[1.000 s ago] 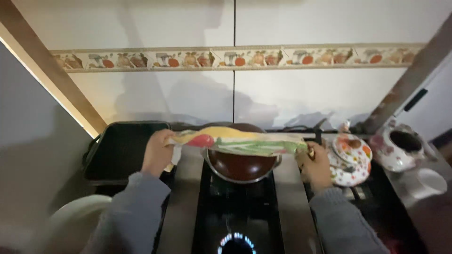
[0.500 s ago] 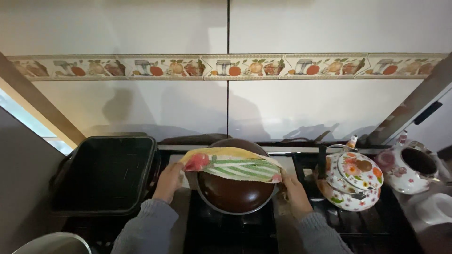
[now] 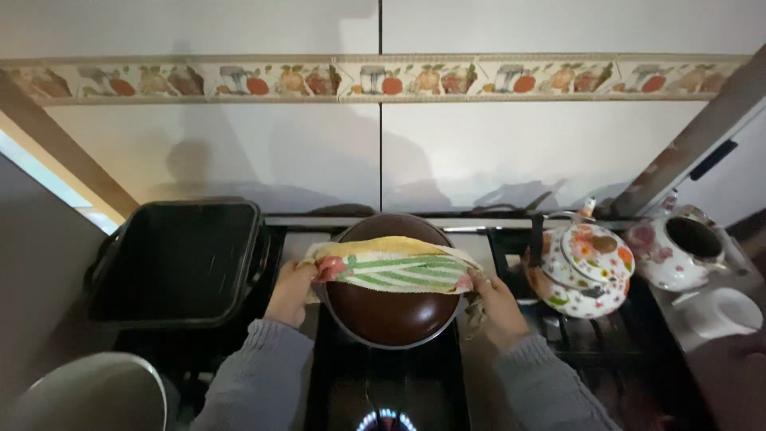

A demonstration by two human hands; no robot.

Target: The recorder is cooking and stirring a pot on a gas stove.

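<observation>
Hands gripped opposite ends of a striped cloth [image 3: 391, 267] stretched left to right across the brown pot [image 3: 388, 307] on the stove, left hand [image 3: 289, 291] and right hand [image 3: 493, 302] equally near, fingers curled tight around cloth and rim.

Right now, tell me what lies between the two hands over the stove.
In the head view, a striped towel stretches from the left hand to the right hand, draped across a brown pot.
</observation>
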